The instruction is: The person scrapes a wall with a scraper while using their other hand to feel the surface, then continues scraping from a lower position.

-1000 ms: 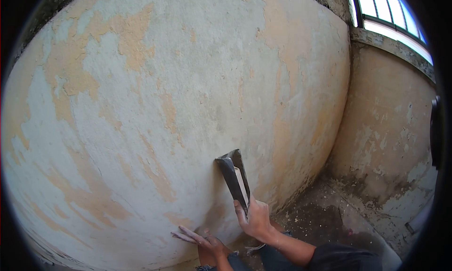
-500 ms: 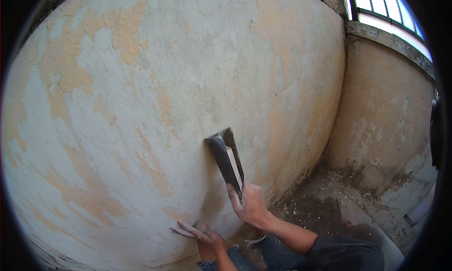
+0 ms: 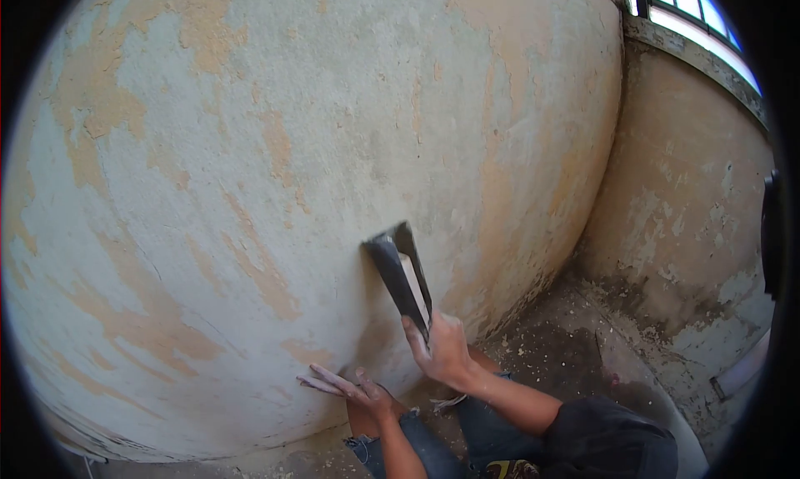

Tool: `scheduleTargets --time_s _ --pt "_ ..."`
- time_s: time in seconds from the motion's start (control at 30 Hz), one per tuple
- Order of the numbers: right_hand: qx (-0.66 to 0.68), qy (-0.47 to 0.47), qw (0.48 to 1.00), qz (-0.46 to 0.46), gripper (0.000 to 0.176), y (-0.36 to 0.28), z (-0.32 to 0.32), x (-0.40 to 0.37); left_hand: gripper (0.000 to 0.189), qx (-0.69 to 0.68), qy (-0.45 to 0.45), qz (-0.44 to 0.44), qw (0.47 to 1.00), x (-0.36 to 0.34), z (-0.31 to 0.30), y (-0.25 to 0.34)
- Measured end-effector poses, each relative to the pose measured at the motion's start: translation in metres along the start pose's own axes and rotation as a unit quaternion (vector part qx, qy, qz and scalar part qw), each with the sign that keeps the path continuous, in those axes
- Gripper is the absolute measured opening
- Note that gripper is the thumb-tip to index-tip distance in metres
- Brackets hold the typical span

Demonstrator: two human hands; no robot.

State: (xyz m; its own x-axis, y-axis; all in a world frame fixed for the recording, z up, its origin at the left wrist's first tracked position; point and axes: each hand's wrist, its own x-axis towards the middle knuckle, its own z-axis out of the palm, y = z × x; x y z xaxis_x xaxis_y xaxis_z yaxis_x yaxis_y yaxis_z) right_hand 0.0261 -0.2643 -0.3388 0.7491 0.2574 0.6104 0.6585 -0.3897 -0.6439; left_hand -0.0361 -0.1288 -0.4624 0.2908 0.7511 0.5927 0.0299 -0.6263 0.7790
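My right hand (image 3: 442, 350) is wrapped round the lower end of a long dark tool (image 3: 400, 275) with a pale strip along its middle. The tool's wide top end rests against or very near the peeling wall (image 3: 333, 146); the exact contact cannot be made out. Lower and to the left, my left hand (image 3: 358, 391) has its fingers spread, with pale dust on them. Its fingertips are at the wall's surface, above my knee, and it holds nothing.
A second stained wall (image 3: 675, 204) meets the first at a corner on the right. A barred window (image 3: 692, 12) is at the top right. Debris dots the floor (image 3: 558, 346). A pale pipe-like object (image 3: 742, 366) lies at the right edge.
The view has shifted slightly, so the corner and window appear further right. My right hand still grips the tool, and my left hand appears slightly higher in the view, still spread.
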Motion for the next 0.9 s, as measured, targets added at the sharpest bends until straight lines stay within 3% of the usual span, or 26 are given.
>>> scheduleTargets --time_s 0.1,0.37,0.57,0.77,0.83,0.9 --pt "0.028 0.019 0.999 -0.002 0.027 -0.022 -0.009 0.033 0.092 -0.017 0.013 0.005 1.0 -0.002 0.0 -0.003" --pt "0.027 -0.034 0.996 0.08 0.025 0.038 0.038 -0.081 0.089 -0.03 0.002 -0.009 1.0 0.001 0.001 0.0" --pt "0.023 0.039 0.999 -0.012 0.026 0.006 0.016 0.017 0.09 -0.022 0.009 -0.01 1.0 -0.001 0.002 -0.002" --pt "-0.014 -0.002 1.0 0.023 0.027 0.052 0.043 -0.069 0.091 -0.031 0.009 -0.007 0.999 0.0 0.003 -0.001" --pt "-0.006 -0.027 0.997 0.073 0.027 0.045 0.036 -0.079 0.09 -0.033 0.016 0.002 0.999 0.002 0.008 -0.004" --pt "-0.007 -0.017 0.998 0.055 0.027 0.04 0.031 -0.055 0.09 -0.02 0.006 0.008 1.0 -0.003 0.0 -0.003"
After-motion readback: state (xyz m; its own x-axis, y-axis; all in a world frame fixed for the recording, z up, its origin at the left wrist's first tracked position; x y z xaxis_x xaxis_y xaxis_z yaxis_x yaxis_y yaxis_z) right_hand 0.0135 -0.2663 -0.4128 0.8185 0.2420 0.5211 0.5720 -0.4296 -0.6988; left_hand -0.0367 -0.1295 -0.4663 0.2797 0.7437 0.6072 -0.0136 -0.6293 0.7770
